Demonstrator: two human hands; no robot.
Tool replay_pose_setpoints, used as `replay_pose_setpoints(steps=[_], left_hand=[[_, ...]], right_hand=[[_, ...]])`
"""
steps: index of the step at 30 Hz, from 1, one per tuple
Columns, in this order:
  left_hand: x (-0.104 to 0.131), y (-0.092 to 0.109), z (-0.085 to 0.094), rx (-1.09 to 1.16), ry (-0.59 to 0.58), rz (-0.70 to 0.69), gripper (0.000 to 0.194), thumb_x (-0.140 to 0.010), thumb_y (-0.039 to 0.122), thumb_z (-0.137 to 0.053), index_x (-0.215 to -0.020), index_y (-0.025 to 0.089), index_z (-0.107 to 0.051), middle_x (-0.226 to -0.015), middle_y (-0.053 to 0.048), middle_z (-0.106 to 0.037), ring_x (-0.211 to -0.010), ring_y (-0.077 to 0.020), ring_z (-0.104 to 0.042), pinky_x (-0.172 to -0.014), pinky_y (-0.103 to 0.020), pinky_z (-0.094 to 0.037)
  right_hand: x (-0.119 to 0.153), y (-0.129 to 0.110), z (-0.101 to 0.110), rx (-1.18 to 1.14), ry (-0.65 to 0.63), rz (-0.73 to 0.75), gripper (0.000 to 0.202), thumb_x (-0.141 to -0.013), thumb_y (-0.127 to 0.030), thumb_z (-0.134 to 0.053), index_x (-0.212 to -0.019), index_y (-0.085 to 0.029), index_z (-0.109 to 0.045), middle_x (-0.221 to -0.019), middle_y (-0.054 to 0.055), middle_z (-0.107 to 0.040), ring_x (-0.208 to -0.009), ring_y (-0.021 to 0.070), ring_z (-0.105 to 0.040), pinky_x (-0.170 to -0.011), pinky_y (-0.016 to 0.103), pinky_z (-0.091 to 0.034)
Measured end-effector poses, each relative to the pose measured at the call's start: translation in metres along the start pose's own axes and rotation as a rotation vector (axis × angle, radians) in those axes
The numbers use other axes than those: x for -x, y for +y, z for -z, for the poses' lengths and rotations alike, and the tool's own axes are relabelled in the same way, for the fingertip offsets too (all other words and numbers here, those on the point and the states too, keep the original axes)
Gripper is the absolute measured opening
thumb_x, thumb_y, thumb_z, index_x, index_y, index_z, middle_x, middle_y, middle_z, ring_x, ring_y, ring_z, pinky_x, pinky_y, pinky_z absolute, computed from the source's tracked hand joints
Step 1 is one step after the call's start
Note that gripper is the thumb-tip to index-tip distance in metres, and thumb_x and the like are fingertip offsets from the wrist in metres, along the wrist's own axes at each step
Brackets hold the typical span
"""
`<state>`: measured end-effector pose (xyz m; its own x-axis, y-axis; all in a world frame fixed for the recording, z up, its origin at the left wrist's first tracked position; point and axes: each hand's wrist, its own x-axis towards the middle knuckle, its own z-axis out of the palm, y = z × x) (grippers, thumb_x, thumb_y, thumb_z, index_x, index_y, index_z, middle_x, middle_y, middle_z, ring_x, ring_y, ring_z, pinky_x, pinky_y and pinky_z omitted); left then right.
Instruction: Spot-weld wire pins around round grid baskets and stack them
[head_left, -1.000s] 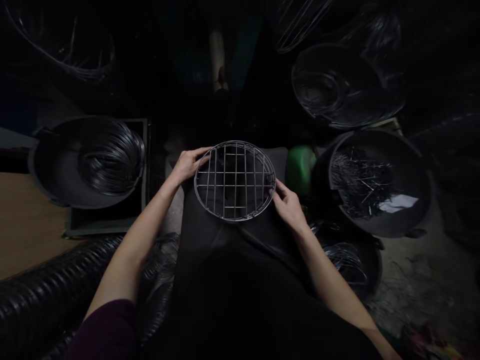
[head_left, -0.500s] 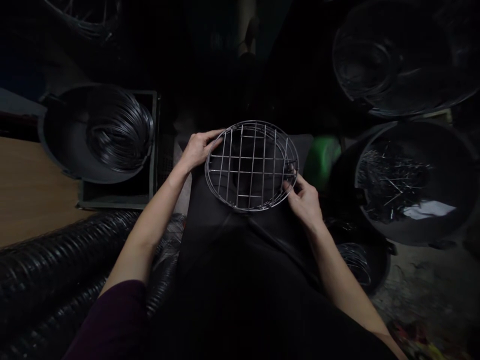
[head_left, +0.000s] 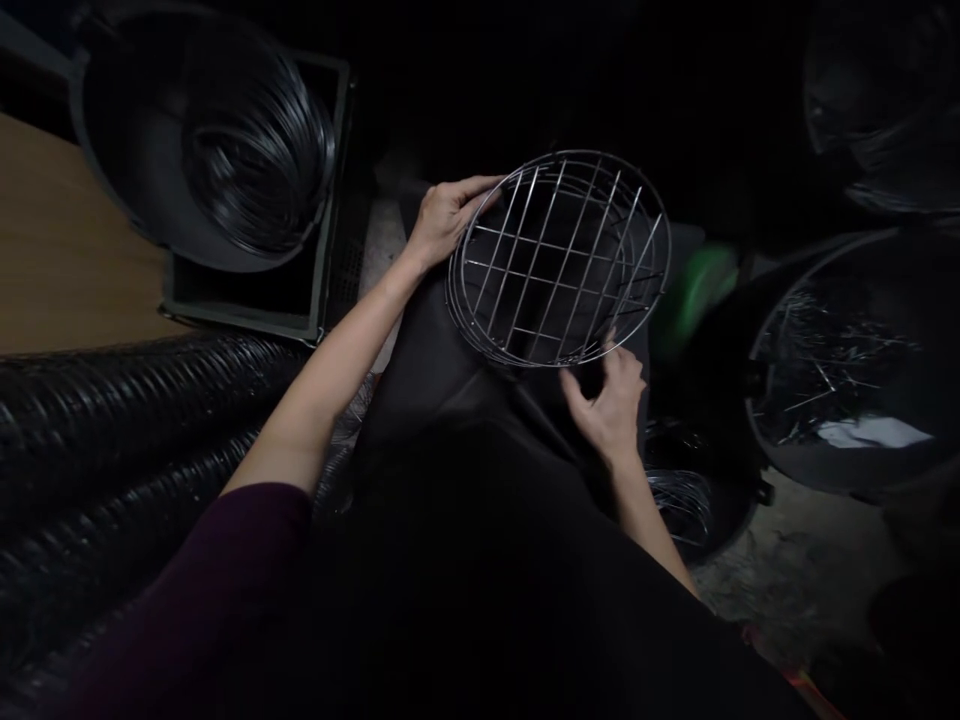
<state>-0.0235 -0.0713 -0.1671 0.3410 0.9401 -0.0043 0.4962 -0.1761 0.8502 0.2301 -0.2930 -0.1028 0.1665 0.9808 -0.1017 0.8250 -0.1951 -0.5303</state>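
A round wire grid basket (head_left: pixel 560 254), with several hoops stacked around its edge, is held tilted above my lap. At its upper left rim, my left hand (head_left: pixel 448 222) grips the wire, its fingertips partly behind the hoops. Just below the lower right rim is my right hand (head_left: pixel 609 400), with thumb and fingers spread apart. One of its fingertips reaches the rim; whether it presses on the wire I cannot tell. Dark cloth (head_left: pixel 435 345) covers my legs beneath the basket.
On the left, a black tub (head_left: pixel 142 190) with a coil of wire (head_left: pixel 259 150) sits over a crate (head_left: pixel 247 322). Rolls of dark mesh (head_left: pixel 112 430) lie below it. At right, a tub (head_left: pixel 757 400) contains short wire pieces, near a green object (head_left: pixel 701 290).
The basket has tilted and shifted up and right in view. My right hand has slipped from the right rim to below it, fingers spreading. The whole view has turned.
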Motion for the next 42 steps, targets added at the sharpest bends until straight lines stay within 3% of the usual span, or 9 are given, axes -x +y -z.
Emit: replay_pose_setpoints(steps=[6,10,15,17,20,25,28,35,42], left_hand=[[0.0,-0.006,-0.004,0.282,0.092,0.066,0.03,-0.089,0.041,-0.065,-0.112,0.024,-0.073,-0.113,-0.002,-0.072,-0.125,-0.03,-0.06,-0.104,-0.043,-0.049],[0.005,0.007,-0.001,0.347,0.15,0.035,0.031,-0.09,0.041,-0.064,-0.11,0.02,-0.074,-0.108,-0.005,-0.074,-0.119,-0.0267,-0.063,-0.105,-0.04,-0.047],[0.013,0.028,0.019,0.378,0.264,0.064,0.048,-0.091,0.055,-0.055,-0.113,0.016,-0.073,-0.101,-0.008,-0.075,-0.095,-0.02,-0.07,-0.09,-0.032,-0.054],[0.015,0.033,0.029,0.431,0.206,0.111,0.056,-0.089,0.06,-0.056,-0.122,0.016,-0.069,-0.097,-0.008,-0.076,-0.088,-0.0192,-0.07,-0.083,-0.032,-0.056],[0.013,0.043,0.042,0.426,0.022,0.073,0.066,-0.077,0.059,-0.071,-0.126,0.015,-0.067,-0.113,-0.011,-0.074,-0.102,-0.0251,-0.07,-0.093,-0.037,-0.054],[0.001,0.06,0.051,0.2,-0.089,-0.016,0.049,-0.084,0.049,-0.066,-0.122,0.018,-0.071,-0.126,-0.008,-0.069,-0.12,-0.0294,-0.064,-0.108,-0.042,-0.045],[-0.004,0.063,0.053,0.094,-0.141,-0.069,0.044,-0.086,0.047,-0.064,-0.121,0.021,-0.071,-0.125,-0.005,-0.07,-0.12,-0.029,-0.064,-0.108,-0.041,-0.046],[-0.006,0.056,0.048,0.095,-0.125,-0.087,0.05,-0.088,0.054,-0.06,-0.123,0.02,-0.07,-0.123,-0.005,-0.071,-0.115,-0.0275,-0.067,-0.103,-0.036,-0.05],[-0.001,0.04,0.033,0.174,-0.038,-0.089,0.052,-0.089,0.056,-0.059,-0.123,0.018,-0.07,-0.124,-0.006,-0.07,-0.118,-0.0236,-0.065,-0.106,-0.032,-0.047]], right_hand=[[-0.001,-0.02,-0.027,0.2,-0.036,-0.211,0.112,-0.071,-0.075,-0.059,-0.148,-0.001,-0.027,-0.136,0.028,-0.044,-0.126,0.0423,-0.04,-0.106,0.066,-0.03],[-0.003,-0.025,-0.034,0.172,-0.013,-0.216,0.105,-0.076,-0.072,-0.056,-0.148,-0.001,-0.027,-0.135,0.028,-0.046,-0.126,0.0424,-0.041,-0.105,0.066,-0.031],[-0.015,-0.01,0.002,-0.162,0.073,-0.097,0.075,-0.08,-0.067,-0.055,-0.133,-0.014,-0.054,-0.125,0.019,-0.06,-0.118,0.0336,-0.054,-0.105,0.057,-0.041],[-0.025,-0.008,0.02,-0.309,0.109,-0.1,0.06,-0.088,-0.061,-0.048,-0.129,-0.019,-0.059,-0.128,0.014,-0.062,-0.121,0.0278,-0.056,-0.109,0.051,-0.041],[-0.042,-0.015,0.035,-0.467,0.131,-0.126,0.054,-0.092,-0.055,-0.046,-0.131,-0.021,-0.06,-0.136,0.01,-0.06,-0.127,0.0242,-0.055,-0.113,0.047,-0.04],[-0.063,-0.029,0.029,-0.651,0.11,-0.216,0.06,-0.087,-0.051,-0.054,-0.135,-0.016,-0.058,-0.128,0.012,-0.065,-0.106,0.0257,-0.066,-0.096,0.047,-0.054],[-0.065,-0.029,0.026,-0.643,0.126,-0.21,0.056,-0.086,-0.044,-0.055,-0.135,-0.016,-0.059,-0.128,0.012,-0.066,-0.113,0.0249,-0.063,-0.101,0.045,-0.052],[-0.061,-0.022,0.025,-0.566,0.115,-0.2,0.057,-0.085,-0.037,-0.055,-0.137,-0.015,-0.057,-0.102,0.009,-0.073,-0.093,0.0231,-0.068,-0.098,0.049,-0.052],[-0.056,-0.011,0.001,-0.551,0.173,-0.165,0.052,-0.086,-0.043,-0.056,-0.133,-0.02,-0.061,-0.135,0.006,-0.062,-0.127,0.0222,-0.057,-0.114,0.044,-0.041]])
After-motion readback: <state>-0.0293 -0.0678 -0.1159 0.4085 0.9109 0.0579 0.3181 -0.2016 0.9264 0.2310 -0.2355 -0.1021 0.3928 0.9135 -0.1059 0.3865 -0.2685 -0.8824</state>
